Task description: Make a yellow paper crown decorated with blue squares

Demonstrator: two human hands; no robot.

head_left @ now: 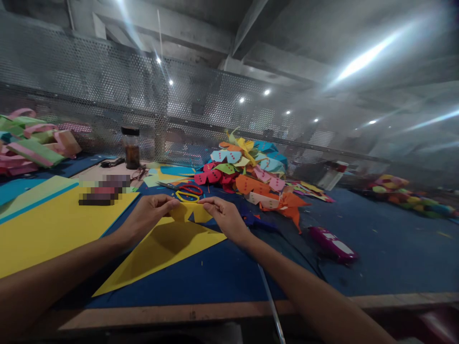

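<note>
Between my two hands a small yellow paper cutout (180, 212) is held up by its ends, with a notch in its lower edge. My left hand (158, 208) pinches its left end, and my right hand (223, 215) pinches the right end. Below it a large yellow paper triangle (158, 253) lies on the blue table covering (222, 282). Just beyond my fingers rest scissors (189, 193) with red and yellow handles, their blades pointing left.
Yellow sheets (53, 229) lie at left. A heap of colourful paper butterflies (247, 167) stands behind my right hand. Further right are a purple device (333, 244) and dark cable. A jar (132, 149) stands near the perforated metal screen (186, 100). Folded paper pieces (36, 143) are piled far left.
</note>
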